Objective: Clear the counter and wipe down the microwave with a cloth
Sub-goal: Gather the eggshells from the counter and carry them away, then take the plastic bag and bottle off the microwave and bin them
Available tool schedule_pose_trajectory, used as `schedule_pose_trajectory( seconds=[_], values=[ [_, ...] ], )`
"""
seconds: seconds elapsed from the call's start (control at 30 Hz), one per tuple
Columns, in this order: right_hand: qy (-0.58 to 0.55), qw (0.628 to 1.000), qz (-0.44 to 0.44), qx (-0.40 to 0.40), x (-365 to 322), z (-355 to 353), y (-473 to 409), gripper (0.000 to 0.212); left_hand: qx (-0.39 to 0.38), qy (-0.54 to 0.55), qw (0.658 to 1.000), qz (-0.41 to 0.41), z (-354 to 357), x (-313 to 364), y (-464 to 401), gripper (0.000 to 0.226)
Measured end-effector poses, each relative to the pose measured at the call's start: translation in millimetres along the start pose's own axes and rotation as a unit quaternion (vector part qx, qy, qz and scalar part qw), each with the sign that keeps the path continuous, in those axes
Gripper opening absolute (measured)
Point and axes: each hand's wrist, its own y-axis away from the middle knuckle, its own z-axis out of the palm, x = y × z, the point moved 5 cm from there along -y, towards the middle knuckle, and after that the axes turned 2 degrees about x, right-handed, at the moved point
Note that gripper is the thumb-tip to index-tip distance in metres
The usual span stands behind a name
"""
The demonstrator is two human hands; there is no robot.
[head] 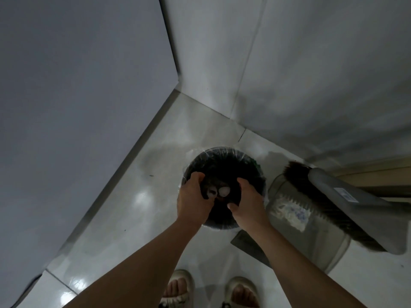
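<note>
Both of my hands reach down over a round black bin that stands on the pale tiled floor in the corner of 2 walls. My left hand curls its fingers round the left edge of a dark, dish-like thing held over the bin's mouth; my right hand grips its right edge, thumb pressed on the near rim. What the dark thing is I cannot tell in this dim light. On it, between my hands, lie some small pale scraps, too blurred to name. A clear liner shows around the bin's rim.

Just right of the bin stands a grey dustpan with a brush lying in it, dark bristles toward the wall. My 2 feet in pale sandals stand at the bottom edge. Neither microwave nor cloth is in view.
</note>
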Motion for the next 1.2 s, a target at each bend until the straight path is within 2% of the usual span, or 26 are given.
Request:
schedule_pose_trajectory(
  seconds=[0.23, 0.37, 0.63, 0.9, 1.2],
  values=[
    [-0.010, 1.000, -0.002, -0.016, -39, -59, 59, 0.075, -0.043, 0.021, 0.998, -0.032, -62, 35, 44, 0.062],
    [-0.001, 1.000, -0.013, -0.007, -75, -105, 99, 0.074, -0.054, 0.020, 0.998, -0.018, -112, 72, 73, 0.064],
    [0.021, 0.998, -0.061, 0.027, -163, -198, 187, 0.061, -0.021, 0.030, 0.999, 0.036, -224, 152, 126, 0.056],
    [0.036, 0.992, -0.095, 0.073, -250, -272, 270, 0.058, 0.012, 0.061, 0.993, 0.096, -345, 220, 178, 0.059],
    [-0.001, 0.984, -0.161, 0.078, -324, -321, 360, 0.072, 0.055, 0.071, 0.986, 0.140, -441, 259, 253, 0.059]
  ],
)
